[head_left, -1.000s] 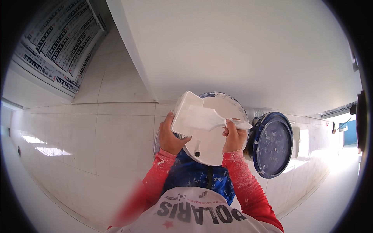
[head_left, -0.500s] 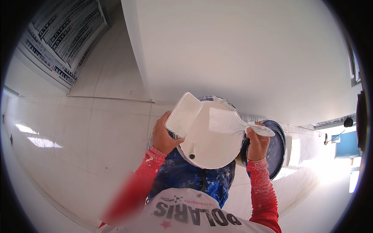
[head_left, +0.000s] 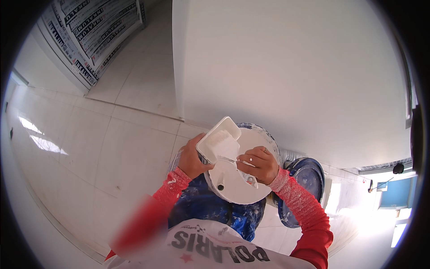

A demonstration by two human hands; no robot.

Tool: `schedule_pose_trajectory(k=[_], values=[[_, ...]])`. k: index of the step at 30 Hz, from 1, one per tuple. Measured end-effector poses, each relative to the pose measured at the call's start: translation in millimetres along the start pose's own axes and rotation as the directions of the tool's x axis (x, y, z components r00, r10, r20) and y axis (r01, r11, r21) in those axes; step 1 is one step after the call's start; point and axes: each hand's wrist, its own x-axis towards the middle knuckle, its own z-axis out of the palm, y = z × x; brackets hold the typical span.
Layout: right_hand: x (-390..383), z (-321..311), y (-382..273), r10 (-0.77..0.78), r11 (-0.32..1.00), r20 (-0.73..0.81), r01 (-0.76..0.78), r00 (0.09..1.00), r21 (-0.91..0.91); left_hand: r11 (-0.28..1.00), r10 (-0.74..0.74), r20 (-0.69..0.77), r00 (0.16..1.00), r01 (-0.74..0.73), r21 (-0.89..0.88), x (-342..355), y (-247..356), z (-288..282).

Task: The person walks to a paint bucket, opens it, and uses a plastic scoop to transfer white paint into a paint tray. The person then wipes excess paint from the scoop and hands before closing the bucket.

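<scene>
My left hand (head_left: pixel 192 159) is closed on a small white rectangular container (head_left: pixel 212 131), tilted over a bucket (head_left: pixel 253 129) of white, paint-like material with a crusted blue rim. My right hand (head_left: pixel 260 166) grips a white paddle-shaped tool (head_left: pixel 222 148), perhaps a coated brush, whose wide end lies inside the container and whose handle points toward me. A short tube-like piece (head_left: pixel 220 186) with a dark end shows in the white material below the container.
A paint-spattered blue lid (head_left: pixel 305 187) stands right of the bucket, partly behind my right arm. A large white panel or wall (head_left: pixel 286 62) rises beyond the bucket. Printed strips (head_left: pixel 98 31) cover a structure at upper left. Pale floor tiles (head_left: pixel 121 152) surround me; a bright opening is at far right.
The tool swung rightward out of the container, then came back left into it, with my right hand now lower and angled inward. The view has shifted, so the bucket appears lower.
</scene>
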Motion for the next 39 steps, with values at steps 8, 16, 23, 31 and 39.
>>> schedule_pose_trajectory(k=[8,16,23,31,39], values=[[-18.8,-14.8,-14.4,0.095,0.993,-0.039,-0.092,0.995,0.078,0.999,-0.038,0.025,0.999,0.038,0.004,3.2,3.9,-3.1],[-45.4,-39.8,-35.1,0.195,0.979,-0.047,-0.192,0.98,0.071,0.996,0.025,0.009,1.0,-0.026,0.083,3.0,3.7,-2.7],[-77.0,2.8,-17.0,0.718,0.696,-0.091,-0.715,0.69,0.068,1.0,0.022,-0.001,1.0,-0.022,-0.009,-0.7,-3.2,-0.3],[-87.3,152.6,62.5,0.947,0.305,0.146,-0.945,0.287,-0.119,0.995,0.103,-0.043,0.994,-0.103,0.004,-4.8,-12.4,0.8],[-105.3,165.0,71.8,0.98,-0.064,0.194,-0.993,-0.043,0.1,0.996,0.086,-0.045,0.995,-0.088,-0.035,-7.6,-15.0,4.4]])
